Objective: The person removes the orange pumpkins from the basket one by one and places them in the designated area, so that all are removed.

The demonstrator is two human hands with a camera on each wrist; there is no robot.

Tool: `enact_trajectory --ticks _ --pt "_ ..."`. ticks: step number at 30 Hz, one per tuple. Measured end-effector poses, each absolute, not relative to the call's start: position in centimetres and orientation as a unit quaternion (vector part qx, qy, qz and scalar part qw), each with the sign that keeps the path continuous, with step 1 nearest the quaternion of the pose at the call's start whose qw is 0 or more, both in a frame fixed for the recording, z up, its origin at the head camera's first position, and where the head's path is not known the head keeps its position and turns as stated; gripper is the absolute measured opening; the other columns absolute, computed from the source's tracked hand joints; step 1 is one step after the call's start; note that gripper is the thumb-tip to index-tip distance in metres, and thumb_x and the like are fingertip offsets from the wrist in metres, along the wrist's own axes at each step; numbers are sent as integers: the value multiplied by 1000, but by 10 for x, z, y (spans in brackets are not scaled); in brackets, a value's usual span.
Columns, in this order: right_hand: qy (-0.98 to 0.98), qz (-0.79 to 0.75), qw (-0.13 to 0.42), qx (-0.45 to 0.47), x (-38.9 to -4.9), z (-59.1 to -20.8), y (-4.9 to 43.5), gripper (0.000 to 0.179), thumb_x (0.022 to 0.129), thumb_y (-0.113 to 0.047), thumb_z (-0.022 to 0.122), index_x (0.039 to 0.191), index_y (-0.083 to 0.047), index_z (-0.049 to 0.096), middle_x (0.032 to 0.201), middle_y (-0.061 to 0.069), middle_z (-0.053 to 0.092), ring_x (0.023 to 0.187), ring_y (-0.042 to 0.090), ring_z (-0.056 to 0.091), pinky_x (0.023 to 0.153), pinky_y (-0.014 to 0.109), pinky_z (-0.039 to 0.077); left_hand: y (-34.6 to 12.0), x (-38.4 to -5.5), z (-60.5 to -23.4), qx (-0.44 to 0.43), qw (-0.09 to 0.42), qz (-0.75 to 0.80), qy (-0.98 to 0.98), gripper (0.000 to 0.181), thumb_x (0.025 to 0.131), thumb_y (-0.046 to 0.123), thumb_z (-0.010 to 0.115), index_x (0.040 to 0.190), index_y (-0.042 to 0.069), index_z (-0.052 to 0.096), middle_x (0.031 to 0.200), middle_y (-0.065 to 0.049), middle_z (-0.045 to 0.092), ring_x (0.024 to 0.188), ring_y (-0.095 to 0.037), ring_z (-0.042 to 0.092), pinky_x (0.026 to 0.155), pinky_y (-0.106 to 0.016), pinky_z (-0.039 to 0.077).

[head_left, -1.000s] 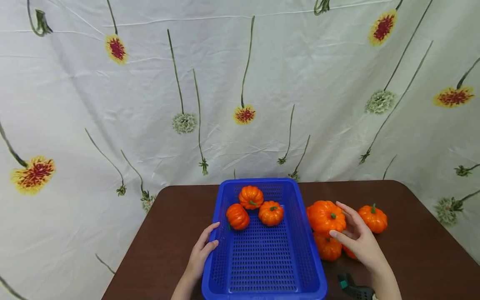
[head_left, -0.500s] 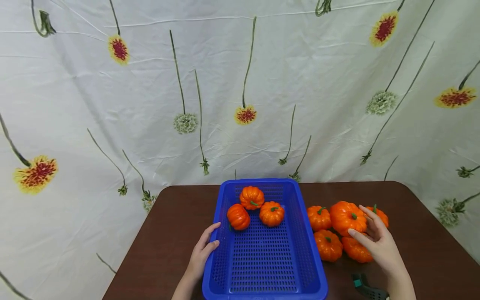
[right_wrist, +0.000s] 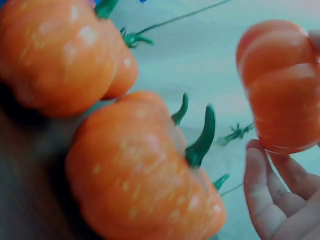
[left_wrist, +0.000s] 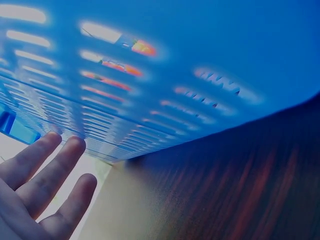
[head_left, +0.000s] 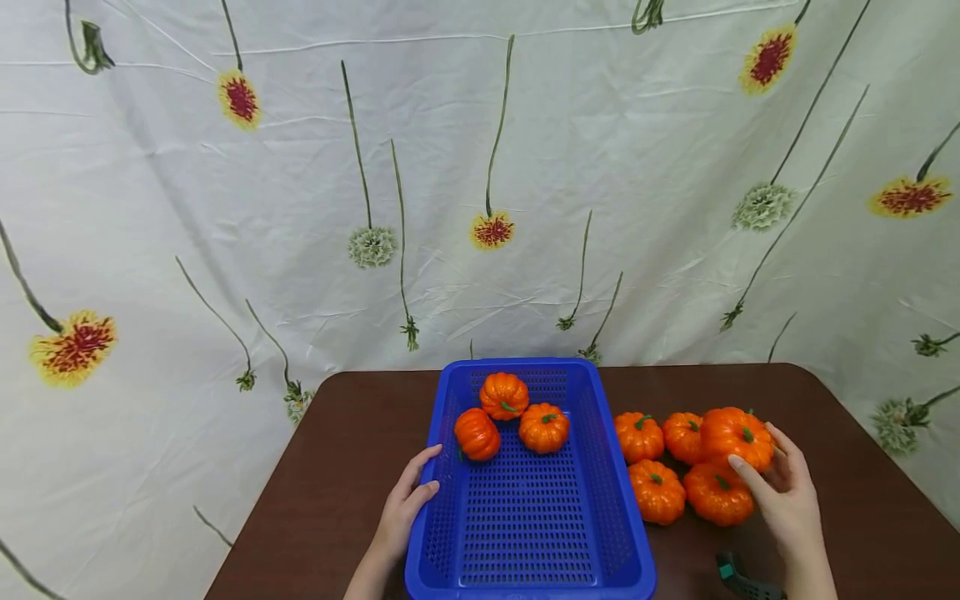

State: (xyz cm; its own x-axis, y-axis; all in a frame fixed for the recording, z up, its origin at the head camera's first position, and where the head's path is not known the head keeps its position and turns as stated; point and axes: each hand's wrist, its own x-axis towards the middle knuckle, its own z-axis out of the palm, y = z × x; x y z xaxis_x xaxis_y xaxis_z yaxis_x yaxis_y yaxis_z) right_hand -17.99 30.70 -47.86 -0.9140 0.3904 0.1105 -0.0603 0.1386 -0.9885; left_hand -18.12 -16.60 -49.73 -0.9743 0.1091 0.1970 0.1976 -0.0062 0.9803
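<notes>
My right hand [head_left: 791, 500] holds a small orange pumpkin [head_left: 727, 437] with a green stem, thumb on the near side and fingers behind. In the right wrist view this held pumpkin [right_wrist: 280, 90] shows above the fingertips, apart from a larger-looking pumpkin [right_wrist: 135, 170] in front. In the head view it overlaps the pumpkins on the table, among them a front one [head_left: 718, 494] and a back one [head_left: 681, 437]. My left hand [head_left: 397, 512] grips the left rim of a blue perforated basket [head_left: 645, 550]; its fingers lie along the outer wall [left_wrist: 150, 100] in the left wrist view.
Three pumpkins sit in the basket's far half, one of them a left pumpkin [head_left: 477, 434]. Two more pumpkins, a back one [head_left: 637, 437] and a front one [head_left: 656, 492], stand close along the basket's right side. The brown table [head_left: 322, 467] ends at a flowered cloth [head_left: 300, 167].
My right hand has carried the pumpkin rightward from near the basket's right rim, uncovering pumpkins behind and below it. My left hand and the basket keep their places.
</notes>
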Motion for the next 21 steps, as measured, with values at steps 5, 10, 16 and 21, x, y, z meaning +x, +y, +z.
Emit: enact_trajectory --ticks 5,10,16,21 --pt "-674 684 215 -177 -177 -484 311 72 84 -14 70 144 -28 34 122 -6 43 94 -3 47 68 5 41 -166 -181 -497 -110 33 -702 -703 43 93 5 45 136 5 42 132 -25 45 102 -31 54 77 -37 51" --pt "-638 686 253 -241 -173 -486 313 73 81 -12 72 142 -27 36 122 -6 44 91 -2 48 66 4 39 -165 -181 -497 -112 37 -700 -704 43 93 5 45 136 5 43 132 -25 46 102 -30 55 77 -36 51" --pt "-608 695 270 -272 -165 -494 320 73 81 -13 73 142 -28 35 114 -14 42 90 -3 47 65 3 39 -166 -181 -498 -112 44 -697 -706 43 93 4 46 136 5 44 131 -24 47 102 -28 55 78 -35 51" --pt "-612 684 272 -290 -160 -503 328 73 81 -15 73 142 -28 34 119 -12 42 91 -5 45 66 2 37 -166 -181 -498 -115 46 -695 -708 43 93 4 46 135 5 44 132 -24 47 102 -28 54 78 -35 50"
